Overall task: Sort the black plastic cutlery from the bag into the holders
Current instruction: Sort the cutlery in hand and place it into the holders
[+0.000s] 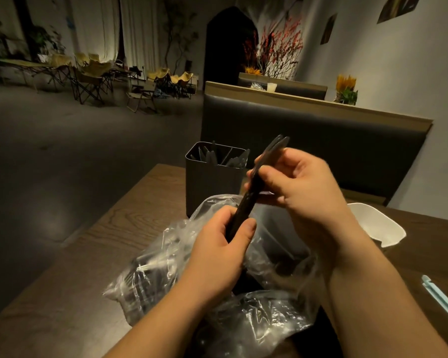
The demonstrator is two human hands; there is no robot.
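Left hand (217, 244) and right hand (303, 187) both gripped a cutlery stack (245, 202) over the bag (166, 267), apparently mid-sort; next it needed dropping into the matching compartment of the holder (210, 182).

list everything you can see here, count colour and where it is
held cutlery: one bundle, black, raised over the bag
holder: one, dark grey, on table behind bag, cutlery in both compartments
bag: one, clear, on table, dark cutlery inside
container: one, white, table right side
thin strip: one, light blue, table's right edge
table: one, brown wood
booth seat: one, dark, beyond table
folding chairs: several, tan, far left
left hand: one, grips bundle's lower end
right hand: one, pinches bundle higher up
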